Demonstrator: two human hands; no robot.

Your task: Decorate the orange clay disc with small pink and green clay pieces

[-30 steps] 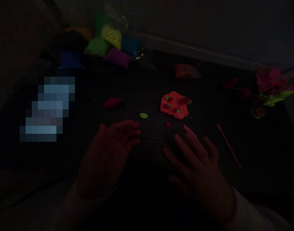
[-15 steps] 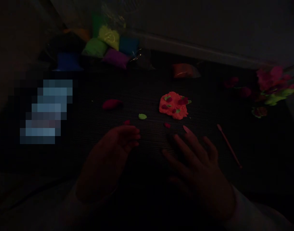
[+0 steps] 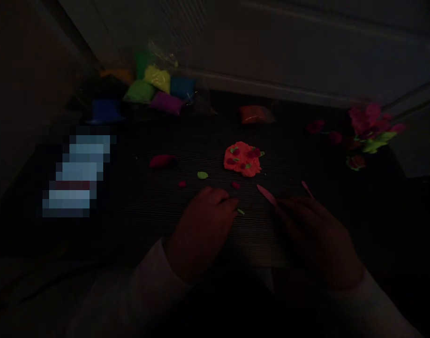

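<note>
In the dim head view, my left hand (image 3: 206,227) is closed in a pinch, with a small green clay piece (image 3: 240,211) poking out at its fingertips. My right hand (image 3: 322,241) is closed around the handle end of a pink clay knife (image 3: 266,193), whose blade points up and left. Beyond both hands lies a flat orange clay piece (image 3: 232,165) dotted with red balls and green leaf shapes. A green clay leaf (image 3: 202,175), two small red clay bits (image 3: 235,185) and a larger red clay lump (image 3: 161,161) rest on the dark table.
Bags of coloured clay (image 3: 139,91) are heaped at the back left, and an orange clay bag (image 3: 255,114) lies at the back middle. Pink and green clay flowers (image 3: 367,122) sit at the right. A thin pink tool (image 3: 306,188) is partly behind my right hand. A blurred-out bright rectangle (image 3: 79,164) is at left.
My left hand has moved right and closed at the green clay piece. My right hand has gone from spread fingers to gripping the clay knife. The view has tilted up slightly.
</note>
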